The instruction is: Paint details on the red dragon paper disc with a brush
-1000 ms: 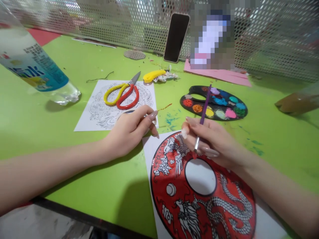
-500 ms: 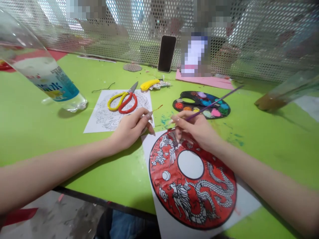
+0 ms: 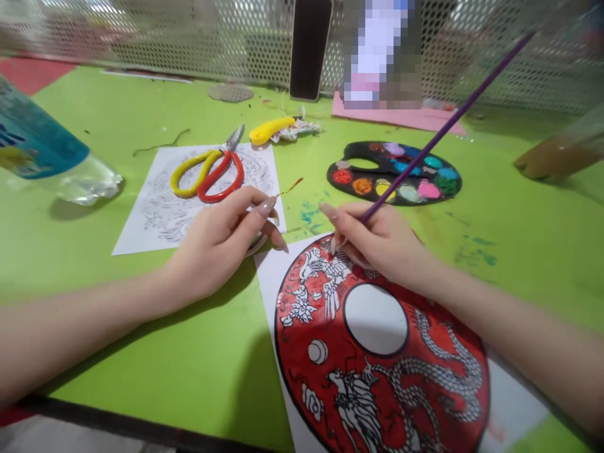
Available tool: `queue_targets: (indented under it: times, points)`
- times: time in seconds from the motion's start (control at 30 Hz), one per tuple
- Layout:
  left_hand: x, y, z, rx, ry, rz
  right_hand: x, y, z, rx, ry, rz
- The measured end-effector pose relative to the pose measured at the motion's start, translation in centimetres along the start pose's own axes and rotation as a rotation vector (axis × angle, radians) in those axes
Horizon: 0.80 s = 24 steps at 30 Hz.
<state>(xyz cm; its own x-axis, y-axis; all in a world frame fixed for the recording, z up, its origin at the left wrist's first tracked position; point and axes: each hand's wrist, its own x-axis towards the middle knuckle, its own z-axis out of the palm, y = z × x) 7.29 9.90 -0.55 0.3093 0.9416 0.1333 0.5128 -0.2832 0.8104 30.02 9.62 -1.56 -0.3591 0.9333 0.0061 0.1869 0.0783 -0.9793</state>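
Seen from the head camera, the work in hand looks like filling in red on a round dragon-and-phoenix colouring sheet (image 3: 302, 352), which lies on the green worktop (image 3: 141, 352) right in front of the person. The right hand (image 3: 382, 242) rests over the sheet's top edge, its fingers (image 3: 330, 214) pinched tight around a purple paintbrush (image 3: 443, 129) low on the shaft. The handle slants up and away, and the bristle end sits beside the white phoenix, mostly hidden by the fingers. The left hand (image 3: 217, 242) lies just left of the sheet, fingers loosely curled with the tips down at its top-left corner; whether they grip anything I cannot tell. Nearly all the ground is already red, so I judge this a late touch-up stage. A stroke here calls for a steady, light tip kept off the white figure. Beyond the sheet sits a paint palette (image 3: 350, 153); up and to its left, scissors (image 3: 207, 176) lie on a line drawing (image 3: 155, 214).
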Motion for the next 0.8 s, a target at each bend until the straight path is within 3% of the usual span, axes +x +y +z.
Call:
queue_targets:
  times: [0.2,0.3,0.4,0.53,0.67,0.8]
  points:
    - [0.1,-0.1,-0.2,-0.112,-0.038,-0.036,-0.2,0.2,-0.3,-0.04,-0.034,0.004]
    - [0.1,-0.1,-0.2,-0.152,-0.045,-0.04,-0.3,0.1,-0.3,-0.118,0.007,-0.005]
    - [0.1,0.1,-0.3,-0.138,-0.038,-0.035,-0.3,-0.1,-0.3,-0.134,0.051,0.002]
    - [0.1,0.8,-0.4,-0.132,-0.042,-0.045,-0.2,-0.4,-0.2,-0.2,0.004,-0.043]
    - [0.2,0.9,-0.3,-0.087,-0.041,-0.048,-0.3,-0.5,-0.2,-0.195,0.077,0.003]
    - [0.0,0.6,-0.3,-0.061,-0.023,-0.038,-0.4,-0.6,-0.3,-0.239,0.009,-0.053]
